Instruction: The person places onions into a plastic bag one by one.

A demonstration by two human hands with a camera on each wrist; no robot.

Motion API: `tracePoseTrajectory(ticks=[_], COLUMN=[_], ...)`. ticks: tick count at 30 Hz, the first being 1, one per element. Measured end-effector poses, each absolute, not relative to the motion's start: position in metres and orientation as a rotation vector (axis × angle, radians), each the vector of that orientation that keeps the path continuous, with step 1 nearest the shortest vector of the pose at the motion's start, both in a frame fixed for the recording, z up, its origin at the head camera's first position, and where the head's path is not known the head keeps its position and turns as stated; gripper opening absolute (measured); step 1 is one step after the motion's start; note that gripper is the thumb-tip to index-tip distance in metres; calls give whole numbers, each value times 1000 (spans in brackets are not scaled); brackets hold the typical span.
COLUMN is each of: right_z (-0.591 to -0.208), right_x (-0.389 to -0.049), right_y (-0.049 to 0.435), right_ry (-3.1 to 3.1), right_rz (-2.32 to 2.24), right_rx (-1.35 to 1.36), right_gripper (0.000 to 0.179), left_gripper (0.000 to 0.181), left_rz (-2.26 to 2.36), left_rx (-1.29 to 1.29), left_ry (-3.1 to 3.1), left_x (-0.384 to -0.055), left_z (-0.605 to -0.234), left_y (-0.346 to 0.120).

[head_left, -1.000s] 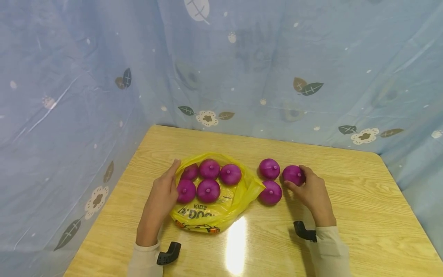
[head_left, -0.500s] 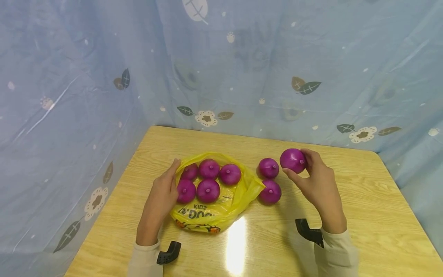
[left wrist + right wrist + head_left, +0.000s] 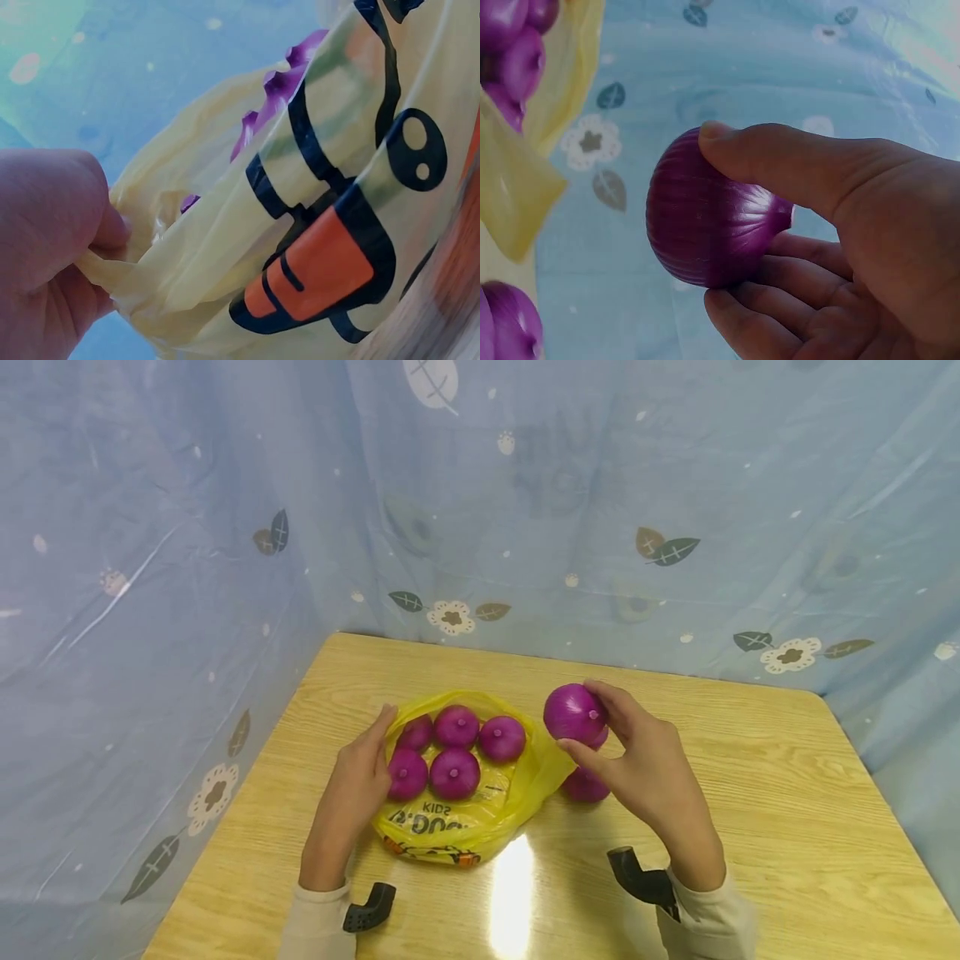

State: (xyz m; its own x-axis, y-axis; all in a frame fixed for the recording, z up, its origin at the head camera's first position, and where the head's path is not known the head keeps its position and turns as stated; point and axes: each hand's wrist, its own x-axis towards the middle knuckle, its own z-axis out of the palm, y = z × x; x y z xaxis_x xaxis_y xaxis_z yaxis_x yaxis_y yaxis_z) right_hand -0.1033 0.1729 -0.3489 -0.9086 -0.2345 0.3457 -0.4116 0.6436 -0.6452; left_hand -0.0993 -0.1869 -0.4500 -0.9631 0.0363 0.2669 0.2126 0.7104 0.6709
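Note:
My right hand (image 3: 648,768) holds a purple onion (image 3: 572,712) above the table, right of the yellow plastic bag (image 3: 480,827). In the right wrist view the thumb lies along one side of the onion (image 3: 705,217) and the fingers support the other, with its stem end toward the palm. My left hand (image 3: 356,781) grips the bag's left rim; the left wrist view shows the plastic bag (image 3: 202,285) pinched between thumb and fingers (image 3: 105,225). Several onions (image 3: 454,773) sit inside the open-mouthed bag. Another onion (image 3: 587,787) rests on the table beside it, and one more is mostly hidden behind the held onion.
The wooden table (image 3: 780,793) extends to the right of the hands and in front of them. A blue patterned curtain (image 3: 570,510) hangs along its back and left sides. Black curved wrist mounts (image 3: 369,907) stick out from both sleeves.
My right hand has picked the onion up off the table and carried it left toward the bag, over the two other loose onions. The left hand stays at the bag's rim.

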Motion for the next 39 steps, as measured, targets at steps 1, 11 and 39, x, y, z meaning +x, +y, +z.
tracePoseTrajectory(ticks=[1, 11, 39], right_z=[-350, -366, -424], right_x=[-103, -105, -110], right_y=[170, 136, 89], right_ry=[-2644, -2730, -2938], right_rz=[1104, 1018, 817], right_rx=[526, 624, 617], right_gripper=[75, 75, 78], left_gripper=[53, 53, 51], left_rz=[-1095, -1090, -1127], left_rx=[-199, -179, -194], left_ry=[-2685, -2697, -2675], left_x=[-99, -98, -98], left_z=[-450, -448, -451], left_y=[-187, -189, -189])
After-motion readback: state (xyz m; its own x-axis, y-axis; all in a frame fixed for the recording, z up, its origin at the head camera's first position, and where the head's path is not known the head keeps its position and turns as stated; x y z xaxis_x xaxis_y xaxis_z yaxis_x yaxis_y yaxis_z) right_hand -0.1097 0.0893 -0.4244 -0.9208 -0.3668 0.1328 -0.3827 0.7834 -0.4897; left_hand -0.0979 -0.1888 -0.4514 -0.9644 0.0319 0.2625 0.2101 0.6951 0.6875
